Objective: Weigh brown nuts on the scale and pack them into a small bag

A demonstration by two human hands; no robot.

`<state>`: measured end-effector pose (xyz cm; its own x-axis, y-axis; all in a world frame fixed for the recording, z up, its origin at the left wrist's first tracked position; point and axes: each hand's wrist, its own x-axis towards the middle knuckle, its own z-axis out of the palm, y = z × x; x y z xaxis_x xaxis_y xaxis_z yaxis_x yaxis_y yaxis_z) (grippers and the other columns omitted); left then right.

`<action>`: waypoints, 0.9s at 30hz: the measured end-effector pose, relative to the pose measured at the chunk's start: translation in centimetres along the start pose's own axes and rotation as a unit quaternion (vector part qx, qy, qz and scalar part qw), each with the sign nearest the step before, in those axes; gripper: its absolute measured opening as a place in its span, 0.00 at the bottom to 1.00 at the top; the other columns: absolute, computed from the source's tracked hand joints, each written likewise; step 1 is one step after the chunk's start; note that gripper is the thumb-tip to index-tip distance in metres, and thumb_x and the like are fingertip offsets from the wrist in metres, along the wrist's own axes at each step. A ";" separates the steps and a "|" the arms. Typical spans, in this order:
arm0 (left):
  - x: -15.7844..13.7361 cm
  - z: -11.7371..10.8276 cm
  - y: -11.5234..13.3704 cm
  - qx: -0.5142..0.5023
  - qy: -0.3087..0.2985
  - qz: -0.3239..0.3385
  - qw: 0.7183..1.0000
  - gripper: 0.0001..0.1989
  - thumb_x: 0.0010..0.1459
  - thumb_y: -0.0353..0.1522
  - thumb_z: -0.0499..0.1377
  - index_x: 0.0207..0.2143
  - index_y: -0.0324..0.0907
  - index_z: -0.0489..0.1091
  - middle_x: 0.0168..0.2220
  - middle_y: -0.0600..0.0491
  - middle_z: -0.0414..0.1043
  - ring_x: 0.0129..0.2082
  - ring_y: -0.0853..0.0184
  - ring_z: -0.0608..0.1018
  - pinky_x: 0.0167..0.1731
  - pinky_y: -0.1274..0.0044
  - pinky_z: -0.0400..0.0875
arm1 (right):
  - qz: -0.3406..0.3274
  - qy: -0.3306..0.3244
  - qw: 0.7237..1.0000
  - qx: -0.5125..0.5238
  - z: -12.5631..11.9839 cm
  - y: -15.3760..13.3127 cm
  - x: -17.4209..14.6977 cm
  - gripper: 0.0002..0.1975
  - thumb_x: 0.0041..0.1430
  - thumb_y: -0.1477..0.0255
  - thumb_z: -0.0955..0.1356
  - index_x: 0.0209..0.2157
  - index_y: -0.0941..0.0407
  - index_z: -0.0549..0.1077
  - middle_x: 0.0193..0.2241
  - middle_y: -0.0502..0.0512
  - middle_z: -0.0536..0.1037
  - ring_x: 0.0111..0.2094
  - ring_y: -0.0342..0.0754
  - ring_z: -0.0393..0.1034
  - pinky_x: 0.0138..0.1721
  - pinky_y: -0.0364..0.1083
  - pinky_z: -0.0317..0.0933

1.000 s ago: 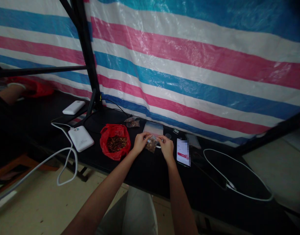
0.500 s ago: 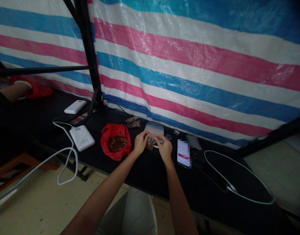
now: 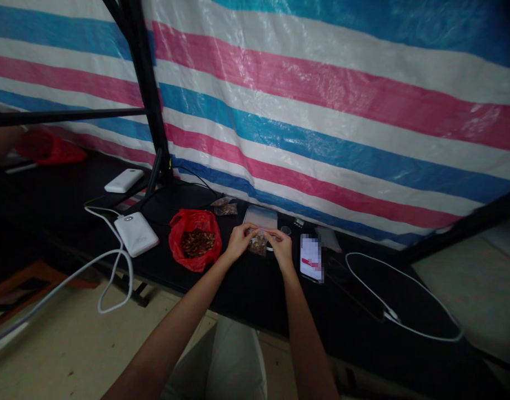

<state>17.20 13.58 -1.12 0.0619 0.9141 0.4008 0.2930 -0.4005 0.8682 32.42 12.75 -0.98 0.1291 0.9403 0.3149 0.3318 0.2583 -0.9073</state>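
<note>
Both of my hands pinch the top edge of a small clear plastic bag (image 3: 258, 243) with brown bits inside, held just above the black table (image 3: 246, 283). My left hand (image 3: 238, 241) grips its left corner and my right hand (image 3: 282, 249) its right corner. To the left lies an open red plastic bag (image 3: 194, 246) full of the same brown bits. Behind my hands sit a stack of empty clear bags (image 3: 261, 216) and two small filled bags (image 3: 224, 206).
A phone (image 3: 311, 258) lies right of my right hand, with a white cable loop (image 3: 400, 322) farther right. Two white power banks (image 3: 136, 233) (image 3: 124, 180) and a white cable (image 3: 113, 266) sit left. A black frame post (image 3: 144, 89) stands before the striped tarp. Another person's red bag (image 3: 46, 147) is far left.
My hands have drawn the small bag's top edge taut between them. The other person's arm at the far left has pulled back out of sight.
</note>
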 end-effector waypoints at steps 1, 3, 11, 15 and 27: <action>0.0 0.0 0.1 0.007 0.001 0.002 1.000 0.13 0.53 0.39 0.55 0.31 0.38 0.72 0.21 0.56 0.67 0.20 0.74 0.64 0.22 0.82 0.56 | 0.005 -0.001 1.000 0.010 0.0 0.1 0.0 0.15 0.44 0.60 0.68 0.28 0.58 0.75 0.27 0.53 0.77 0.29 0.47 0.70 0.31 0.44 0.62; -0.1 -0.1 0.3 0.016 0.004 0.006 1.000 0.12 0.53 0.38 0.55 0.31 0.38 0.72 0.22 0.56 0.68 0.20 0.74 0.64 0.22 0.82 0.57 | 0.012 0.002 1.000 0.014 0.1 0.2 0.0 0.15 0.44 0.60 0.69 0.28 0.58 0.75 0.26 0.53 0.76 0.27 0.46 0.69 0.28 0.43 0.62; -0.4 -0.3 1.2 0.049 0.004 0.032 0.998 0.11 0.55 0.37 0.54 0.32 0.39 0.71 0.24 0.55 0.69 0.21 0.73 0.66 0.25 0.82 0.59 | 0.032 0.014 0.999 0.003 0.3 -0.1 -0.4 0.16 0.43 0.58 0.68 0.27 0.57 0.73 0.23 0.51 0.75 0.20 0.43 0.67 0.19 0.40 0.60; -0.4 -0.2 1.1 0.050 0.007 0.019 0.999 0.12 0.54 0.38 0.54 0.33 0.39 0.71 0.22 0.57 0.67 0.20 0.73 0.65 0.23 0.82 0.58 | 0.041 0.008 0.999 -0.006 0.3 -0.4 -0.4 0.17 0.44 0.58 0.67 0.31 0.56 0.74 0.25 0.51 0.76 0.21 0.44 0.68 0.20 0.41 0.61; -0.3 -0.2 0.6 0.059 0.007 0.020 0.998 0.12 0.52 0.38 0.56 0.32 0.39 0.73 0.24 0.55 0.71 0.21 0.73 0.66 0.23 0.81 0.59 | 0.031 0.012 0.990 -0.137 -0.1 -0.6 -0.5 0.16 0.45 0.57 0.66 0.32 0.53 0.75 0.22 0.49 0.76 0.22 0.45 0.69 0.24 0.42 0.62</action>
<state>17.21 13.06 -0.68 0.0626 0.8964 0.4387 0.4003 -0.4252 0.8118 32.22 12.08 -0.56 0.1785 0.9462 0.2701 0.5636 0.1267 -0.8163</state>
